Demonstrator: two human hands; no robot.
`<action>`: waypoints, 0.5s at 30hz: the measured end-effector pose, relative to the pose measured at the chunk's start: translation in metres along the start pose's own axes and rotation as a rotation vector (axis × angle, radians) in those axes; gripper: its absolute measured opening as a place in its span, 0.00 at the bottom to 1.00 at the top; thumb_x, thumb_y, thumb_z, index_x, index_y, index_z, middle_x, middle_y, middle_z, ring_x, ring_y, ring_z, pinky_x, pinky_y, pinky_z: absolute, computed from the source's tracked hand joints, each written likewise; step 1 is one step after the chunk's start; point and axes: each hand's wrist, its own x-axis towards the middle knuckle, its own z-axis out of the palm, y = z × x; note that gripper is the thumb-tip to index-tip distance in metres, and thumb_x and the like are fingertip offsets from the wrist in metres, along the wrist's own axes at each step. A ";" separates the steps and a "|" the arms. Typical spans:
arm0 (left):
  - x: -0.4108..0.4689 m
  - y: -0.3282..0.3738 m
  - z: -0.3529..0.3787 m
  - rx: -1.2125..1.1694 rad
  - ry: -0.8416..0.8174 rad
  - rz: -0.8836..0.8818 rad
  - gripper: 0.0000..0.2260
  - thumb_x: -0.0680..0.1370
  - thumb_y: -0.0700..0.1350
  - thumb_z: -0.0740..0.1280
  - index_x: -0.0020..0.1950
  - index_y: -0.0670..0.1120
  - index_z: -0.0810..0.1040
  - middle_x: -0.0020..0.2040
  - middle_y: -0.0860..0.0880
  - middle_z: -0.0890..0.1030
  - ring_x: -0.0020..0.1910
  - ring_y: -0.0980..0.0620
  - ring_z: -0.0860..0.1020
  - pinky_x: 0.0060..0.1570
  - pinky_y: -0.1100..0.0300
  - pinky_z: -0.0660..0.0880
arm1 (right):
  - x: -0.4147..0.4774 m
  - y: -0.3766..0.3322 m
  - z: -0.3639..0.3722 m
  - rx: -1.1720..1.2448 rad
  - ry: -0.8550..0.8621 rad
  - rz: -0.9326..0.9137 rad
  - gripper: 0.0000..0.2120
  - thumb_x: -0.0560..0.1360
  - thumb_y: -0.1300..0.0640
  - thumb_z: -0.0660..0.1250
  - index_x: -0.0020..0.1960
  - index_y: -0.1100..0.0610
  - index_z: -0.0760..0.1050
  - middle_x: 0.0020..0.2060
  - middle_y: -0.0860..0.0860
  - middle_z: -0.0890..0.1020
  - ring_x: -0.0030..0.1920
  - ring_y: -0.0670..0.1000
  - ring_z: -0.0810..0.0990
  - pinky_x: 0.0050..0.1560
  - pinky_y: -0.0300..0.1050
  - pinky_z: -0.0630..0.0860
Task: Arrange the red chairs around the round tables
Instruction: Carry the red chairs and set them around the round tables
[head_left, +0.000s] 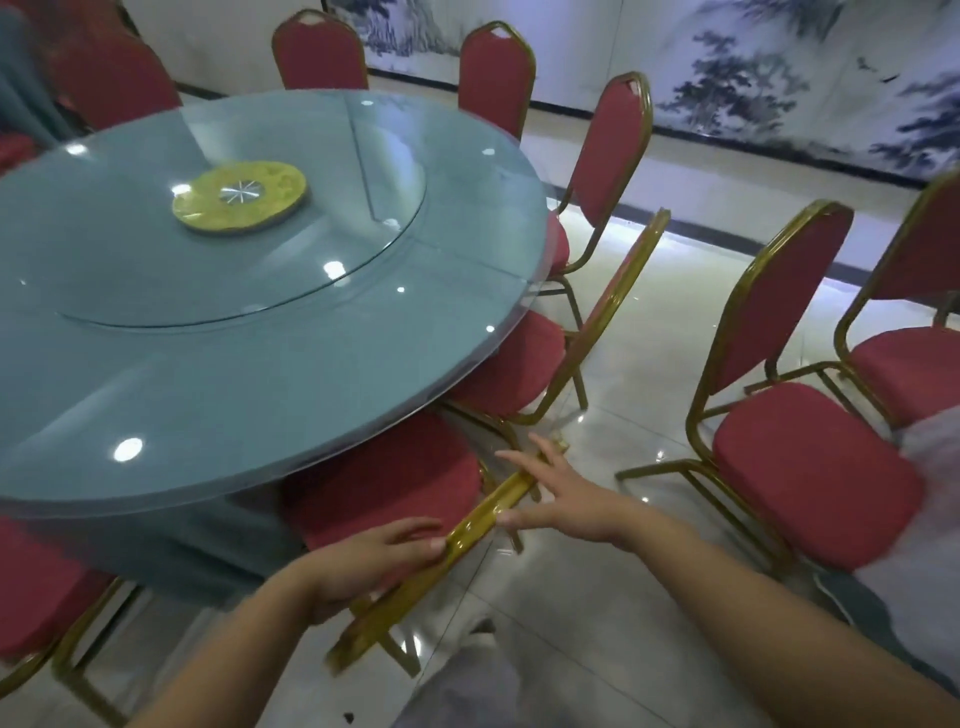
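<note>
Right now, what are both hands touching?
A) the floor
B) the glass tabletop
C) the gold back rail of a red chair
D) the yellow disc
C: the left hand and right hand both lie on the gold back rail of the red chair nearest the camera.

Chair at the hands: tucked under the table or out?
Tucked: seat reaches under the table rim; left hand and right hand touch its back rail.
</note>
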 end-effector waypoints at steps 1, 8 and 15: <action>0.013 0.018 -0.001 -0.037 0.036 0.085 0.23 0.68 0.67 0.73 0.62 0.68 0.76 0.56 0.66 0.80 0.54 0.69 0.78 0.47 0.70 0.74 | -0.003 0.000 -0.015 0.074 -0.026 0.003 0.33 0.66 0.28 0.70 0.68 0.23 0.60 0.78 0.37 0.49 0.75 0.44 0.55 0.70 0.48 0.59; 0.133 0.124 0.009 -0.006 0.143 0.262 0.18 0.73 0.54 0.74 0.62 0.58 0.78 0.56 0.55 0.81 0.52 0.58 0.81 0.46 0.64 0.76 | 0.008 0.004 -0.131 0.424 0.493 0.268 0.16 0.77 0.43 0.68 0.63 0.45 0.75 0.58 0.48 0.79 0.52 0.52 0.82 0.57 0.55 0.80; 0.232 0.201 0.025 0.152 0.161 0.296 0.43 0.60 0.63 0.75 0.74 0.57 0.66 0.65 0.56 0.73 0.62 0.57 0.73 0.60 0.57 0.75 | 0.070 0.023 -0.243 0.721 0.736 0.327 0.37 0.73 0.47 0.74 0.76 0.50 0.60 0.72 0.56 0.68 0.68 0.60 0.71 0.64 0.61 0.75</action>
